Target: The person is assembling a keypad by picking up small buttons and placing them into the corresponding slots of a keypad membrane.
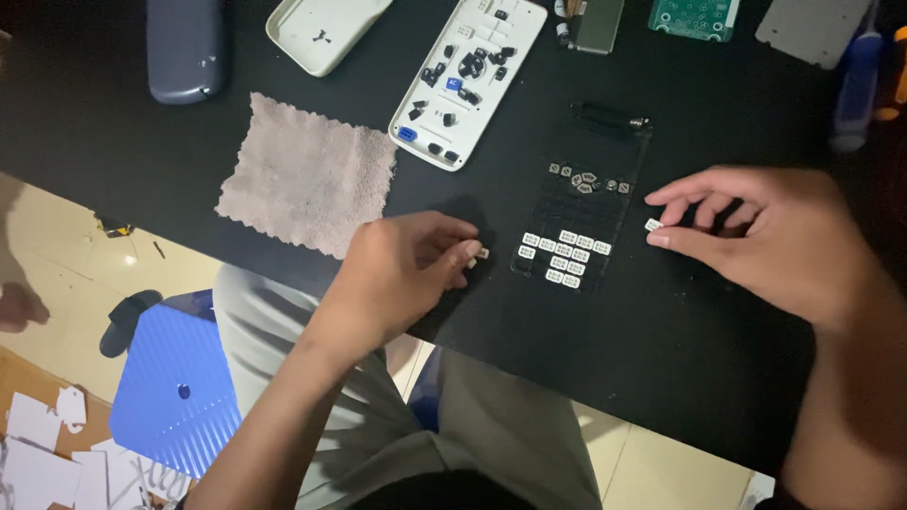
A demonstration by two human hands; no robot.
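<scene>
A black keypad frame (590,179) lies flat on the black table (586,349), with several small white key caps (564,255) seated in its lower rows and a few grey ones (588,181) higher up. My left hand (402,274) pinches one small white key cap (483,253) between thumb and fingers, just left of the frame. My right hand (765,231) rests right of the frame, its fingertips pinched on another white key cap (653,225).
A pinkish cloth (307,175) lies left of the hands. Behind it sit a white device shell holding loose dark buttons (468,80), an empty white cover (326,33), a grey case (184,47), a green circuit board (694,17) and a blue-handled tool (855,85).
</scene>
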